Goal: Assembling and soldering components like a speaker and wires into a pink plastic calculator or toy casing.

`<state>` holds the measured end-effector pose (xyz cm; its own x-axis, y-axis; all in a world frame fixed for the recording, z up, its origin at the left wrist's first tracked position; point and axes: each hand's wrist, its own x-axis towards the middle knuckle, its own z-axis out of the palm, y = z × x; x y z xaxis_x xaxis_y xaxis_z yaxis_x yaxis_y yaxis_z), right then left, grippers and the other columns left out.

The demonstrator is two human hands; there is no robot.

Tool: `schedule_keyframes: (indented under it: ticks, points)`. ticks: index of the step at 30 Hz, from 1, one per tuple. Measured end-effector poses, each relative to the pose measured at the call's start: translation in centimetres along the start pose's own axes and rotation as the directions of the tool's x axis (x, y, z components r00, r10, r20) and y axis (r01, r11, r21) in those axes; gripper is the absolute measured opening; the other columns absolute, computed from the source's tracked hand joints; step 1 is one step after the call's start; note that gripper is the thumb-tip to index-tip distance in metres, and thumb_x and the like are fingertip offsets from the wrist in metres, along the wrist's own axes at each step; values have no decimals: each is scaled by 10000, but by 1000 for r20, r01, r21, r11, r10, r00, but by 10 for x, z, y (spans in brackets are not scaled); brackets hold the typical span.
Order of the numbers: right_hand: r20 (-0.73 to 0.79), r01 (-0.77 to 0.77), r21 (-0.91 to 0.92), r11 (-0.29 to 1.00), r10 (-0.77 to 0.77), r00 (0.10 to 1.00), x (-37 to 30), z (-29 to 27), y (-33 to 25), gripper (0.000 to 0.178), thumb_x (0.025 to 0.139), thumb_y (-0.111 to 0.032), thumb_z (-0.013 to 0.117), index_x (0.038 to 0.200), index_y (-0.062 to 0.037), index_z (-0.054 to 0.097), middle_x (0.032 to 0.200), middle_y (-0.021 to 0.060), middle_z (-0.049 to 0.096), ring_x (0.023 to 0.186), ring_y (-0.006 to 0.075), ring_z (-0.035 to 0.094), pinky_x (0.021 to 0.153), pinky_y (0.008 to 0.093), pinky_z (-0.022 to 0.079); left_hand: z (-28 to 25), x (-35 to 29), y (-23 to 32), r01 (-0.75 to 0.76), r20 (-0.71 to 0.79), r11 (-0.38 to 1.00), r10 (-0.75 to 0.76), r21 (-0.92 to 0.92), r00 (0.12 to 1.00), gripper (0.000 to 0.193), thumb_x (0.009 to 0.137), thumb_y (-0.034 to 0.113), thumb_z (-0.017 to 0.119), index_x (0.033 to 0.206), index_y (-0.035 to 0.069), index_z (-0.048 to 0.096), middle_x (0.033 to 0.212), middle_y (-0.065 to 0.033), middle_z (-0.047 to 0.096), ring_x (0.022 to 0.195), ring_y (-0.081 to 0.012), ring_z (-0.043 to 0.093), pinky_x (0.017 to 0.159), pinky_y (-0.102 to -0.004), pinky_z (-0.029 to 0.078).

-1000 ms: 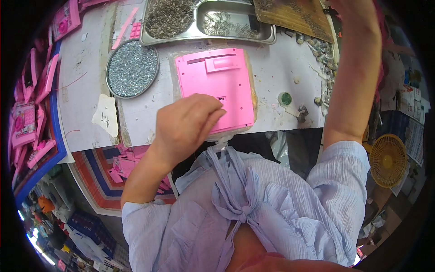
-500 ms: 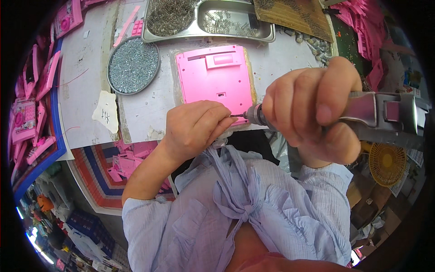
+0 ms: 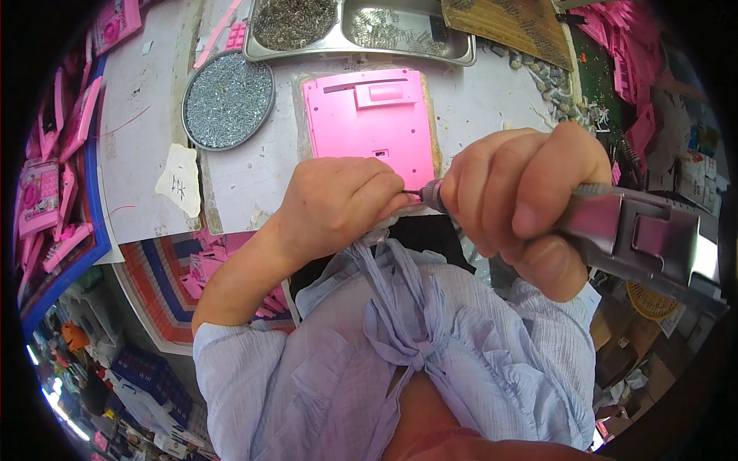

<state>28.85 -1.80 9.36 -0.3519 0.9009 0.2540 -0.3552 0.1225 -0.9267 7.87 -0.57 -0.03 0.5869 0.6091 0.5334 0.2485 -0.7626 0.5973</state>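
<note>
A flat pink plastic casing [image 3: 369, 123] lies on the table in front of me, with a raised rectangle near its far edge and small holes. My right hand [image 3: 530, 203] is wrapped round a power screwdriver [image 3: 638, 234], whose body sticks out to the right. Its thin bit points left, over the casing's near edge. My left hand [image 3: 346, 201] covers the near left corner of the casing, fingers pinched together at the bit's tip. Whatever those fingertips hold is hidden.
Beyond the casing stands a divided metal tray [image 3: 361, 52] of small metal parts. A round dish [image 3: 228, 100] of screws is at its left, near a torn paper scrap [image 3: 179, 181]. Cardboard [image 3: 515, 31] lies far right. Pink parts [image 3: 42, 196] are piled on the left.
The screwdriver's rear end has swung toward me, and my right hand has turned with it. My left hand stays pinched at the bit. The whole view has shifted slightly.
</note>
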Motion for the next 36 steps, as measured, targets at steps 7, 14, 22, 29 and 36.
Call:
schedule_keyframes:
  ticks: [7, 14, 22, 29, 36]
  points:
    - [-247, -57, -8, 998, 53, 968, -26, -9, -3, 350, 915, -379, 783, 1000, -115, 569, 619, -41, 534, 532, 125, 522, 565, 301, 435, -11, -2, -24, 307, -75, 952, -305, 9, 949, 190, 861, 167, 789, 844, 59, 633, 830, -99, 659, 696, -296, 645, 593, -365, 490]
    - [-39, 13, -20, 1000, -14, 999, -50, -28, 13, 270, 909, -152, 728, 1051, -27, 535, 756, 60, 578, 674, 170, 563, 643, 320, 484, 10, 5, -28, -21, 45, 997, 18, 71, 999, 263, 811, 151, 809, 816, 27, 576, 1014, -115, 699, 962, -311, 714, 773, -398, 580]
    - [-44, 70, -222, 973, -82, 996, -50, -14, 32, 188, 852, -57, 749, 870, -36, 563, 695, 77, 602, 599, 182, 590, 564, 314, 485, 12, -5, -27, 88, 110, 995, -92, 45, 990, 266, 787, 110, 810, 767, -7, 572, 1112, -145, 733, 1136, -332, 704, 993, -444, 572]
    - [-9, 11, -228, 973, -14, 1000, -44, -14, 33, 281, 921, -238, 756, 815, -91, 541, 620, 38, 570, 519, 182, 546, 533, 342, 494, 12, -2, -29, 90, 85, 995, -93, 39, 992, 273, 802, 129, 809, 743, 9, 571, 1097, -126, 739, 1114, -309, 715, 969, -430, 581]
    - [22, -19, -308, 951, 27, 999, -13, -12, 38, 251, 909, -122, 722, 792, -83, 502, 610, 47, 553, 515, 181, 520, 532, 347, 461, 18, -8, -32, 41, 3, 998, -41, 57, 999, 289, 809, 210, 813, 786, 17, 599, 1037, -114, 728, 1004, -295, 719, 898, -394, 597]
